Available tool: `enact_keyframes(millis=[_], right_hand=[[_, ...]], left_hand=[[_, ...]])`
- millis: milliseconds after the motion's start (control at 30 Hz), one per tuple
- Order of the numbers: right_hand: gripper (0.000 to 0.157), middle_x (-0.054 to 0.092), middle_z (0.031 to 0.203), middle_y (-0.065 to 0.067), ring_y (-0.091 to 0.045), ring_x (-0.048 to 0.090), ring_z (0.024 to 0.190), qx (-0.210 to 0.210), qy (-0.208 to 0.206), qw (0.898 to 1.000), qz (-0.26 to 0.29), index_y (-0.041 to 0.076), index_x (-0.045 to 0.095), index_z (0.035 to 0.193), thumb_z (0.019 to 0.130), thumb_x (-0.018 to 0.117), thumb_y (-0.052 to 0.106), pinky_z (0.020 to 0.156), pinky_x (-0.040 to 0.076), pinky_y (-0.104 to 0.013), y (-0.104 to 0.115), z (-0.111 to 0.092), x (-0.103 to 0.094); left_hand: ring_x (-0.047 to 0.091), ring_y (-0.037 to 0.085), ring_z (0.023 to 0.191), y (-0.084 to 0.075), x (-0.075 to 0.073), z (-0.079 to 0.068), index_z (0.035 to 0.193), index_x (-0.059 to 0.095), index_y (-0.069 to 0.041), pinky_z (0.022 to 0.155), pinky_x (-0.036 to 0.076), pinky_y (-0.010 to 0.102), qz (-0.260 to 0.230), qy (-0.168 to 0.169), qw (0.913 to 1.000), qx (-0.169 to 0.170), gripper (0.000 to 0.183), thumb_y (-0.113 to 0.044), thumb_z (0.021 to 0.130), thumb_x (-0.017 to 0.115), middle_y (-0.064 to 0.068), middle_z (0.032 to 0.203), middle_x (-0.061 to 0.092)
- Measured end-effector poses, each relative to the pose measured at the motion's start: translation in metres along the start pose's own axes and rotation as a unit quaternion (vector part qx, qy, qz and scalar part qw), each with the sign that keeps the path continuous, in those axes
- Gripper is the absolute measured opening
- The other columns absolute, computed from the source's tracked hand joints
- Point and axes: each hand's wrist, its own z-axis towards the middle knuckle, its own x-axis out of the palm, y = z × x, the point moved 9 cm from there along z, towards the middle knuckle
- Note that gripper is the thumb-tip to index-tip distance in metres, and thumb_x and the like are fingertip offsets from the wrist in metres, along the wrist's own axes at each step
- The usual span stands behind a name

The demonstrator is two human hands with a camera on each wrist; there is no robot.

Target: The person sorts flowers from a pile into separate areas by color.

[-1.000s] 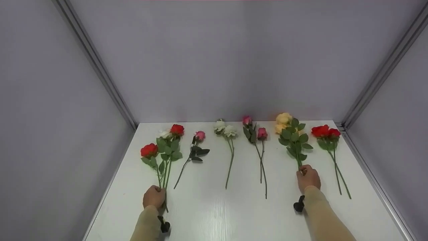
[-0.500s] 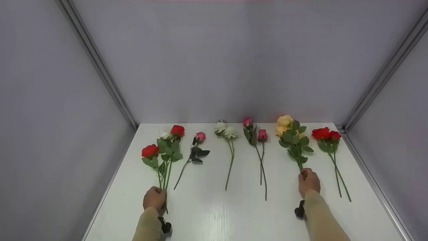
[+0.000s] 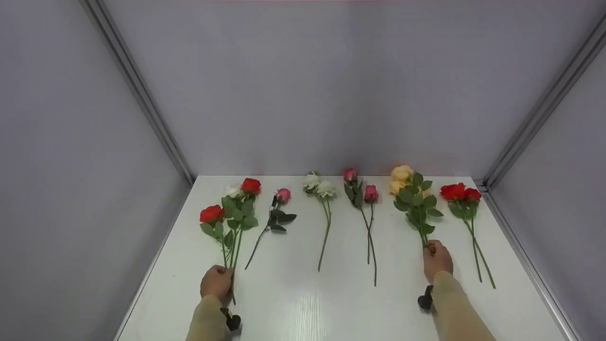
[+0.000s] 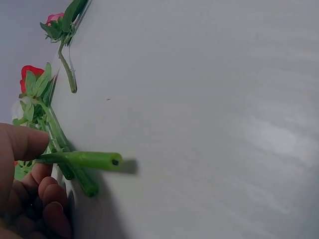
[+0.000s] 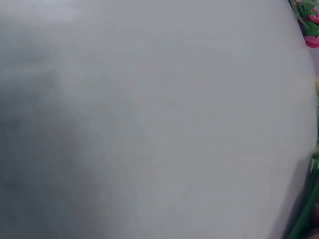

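Near the front left, my left hand (image 3: 217, 284) pinches the stems of a small bunch of artificial roses, with red roses (image 3: 211, 214) and a white rose (image 3: 233, 190) lying toward the back. In the left wrist view, thumb and forefinger hold one green stem (image 4: 92, 159); other stems pass beside it. On the right, my right hand (image 3: 437, 260) grips the stems of the yellow roses (image 3: 402, 174), whose leafy heads lie by the back wall. Only a sliver of that hand shows in the right wrist view, beside dark green stems (image 5: 304, 214).
Between the hands lie a single pink rose (image 3: 283, 195), two white flowers (image 3: 325, 189) and two pink roses (image 3: 371, 193) with crossed stems. Two red roses (image 3: 453, 191) lie right of my right hand. Grey panels (image 3: 303, 94) enclose the white table (image 3: 303, 303).
The head view has shifted slightly, so the table and flowers sit a little lower. Both hands keep hold of their stems, and the right wrist has turned slightly.
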Motion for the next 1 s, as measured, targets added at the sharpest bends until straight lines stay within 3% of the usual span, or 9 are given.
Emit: enact_keyframes(millis=[167, 367, 533, 733, 867, 1000], right_hand=[[0.033, 0.052, 0.112, -0.013, -0.026, 0.050, 0.093, 0.008, 0.012, 1.000, 0.009, 0.010, 0.046, 0.129, 0.104, 0.032, 0.026, 0.076, 0.041, -0.037, -0.005, 0.000, 0.000], [0.036, 0.053, 0.115, -0.015, -0.027, 0.052, 0.095, 0.012, 0.001, 1.000, 0.022, 0.007, 0.044, 0.130, 0.104, 0.030, 0.028, 0.076, 0.041, -0.038, -0.004, -0.006, -0.005], [0.040, 0.050, 0.120, -0.019, -0.031, 0.052, 0.102, 0.017, 0.000, 0.999, 0.031, 0.003, 0.040, 0.133, 0.104, 0.032, 0.030, 0.083, 0.040, -0.043, -0.004, -0.007, -0.009], [0.044, 0.047, 0.125, -0.023, -0.036, 0.048, 0.112, 0.024, 0.002, 0.998, 0.056, -0.002, 0.038, 0.134, 0.103, 0.037, 0.029, 0.093, 0.037, -0.049, -0.009, -0.006, -0.012], [0.045, 0.045, 0.124, -0.022, -0.034, 0.045, 0.113, 0.034, 0.012, 0.997, 0.074, -0.004, 0.038, 0.133, 0.103, 0.041, 0.030, 0.094, 0.036, -0.048, -0.011, -0.006, -0.015], [0.043, 0.047, 0.119, -0.019, -0.032, 0.046, 0.107, 0.037, 0.000, 0.996, 0.078, -0.004, 0.041, 0.131, 0.102, 0.043, 0.028, 0.089, 0.038, -0.045, -0.004, -0.007, -0.018]], left_hand=[[0.057, 0.028, 0.089, 0.007, 0.000, 0.002, 0.111, 0.059, 0.001, 0.077, 0.044, 0.045, -0.022, 0.006, 0.9997, -0.009, 0.042, -0.038, 0.096, 0.053, 0.013, 0.098, 0.062], [0.057, 0.029, 0.092, 0.002, -0.006, 0.000, 0.111, 0.060, 0.003, 0.079, 0.043, 0.046, -0.034, 0.002, 0.9994, -0.001, 0.043, -0.036, 0.097, 0.049, 0.015, 0.100, 0.063], [0.057, 0.030, 0.093, -0.005, -0.011, -0.004, 0.113, 0.059, 0.005, 0.081, 0.043, 0.046, -0.051, 0.018, 0.9985, 0.009, 0.043, -0.034, 0.099, 0.048, 0.016, 0.101, 0.062], [0.056, 0.031, 0.096, -0.005, -0.021, -0.003, 0.117, 0.057, 0.007, 0.083, 0.044, 0.046, -0.092, 0.038, 0.9951, -0.005, 0.044, -0.033, 0.098, 0.051, 0.018, 0.103, 0.062], [0.058, 0.026, 0.099, -0.013, -0.025, -0.004, 0.128, 0.053, 0.006, 0.084, 0.047, 0.041, -0.125, 0.055, 0.9905, -0.019, 0.049, -0.034, 0.099, 0.051, 0.019, 0.111, 0.062], [0.053, 0.016, 0.080, -0.025, -0.022, -0.005, 0.128, 0.051, 0.005, 0.070, 0.046, 0.030, -0.214, 0.080, 0.9728, -0.039, 0.046, -0.031, 0.100, 0.050, 0.011, 0.097, 0.060]])
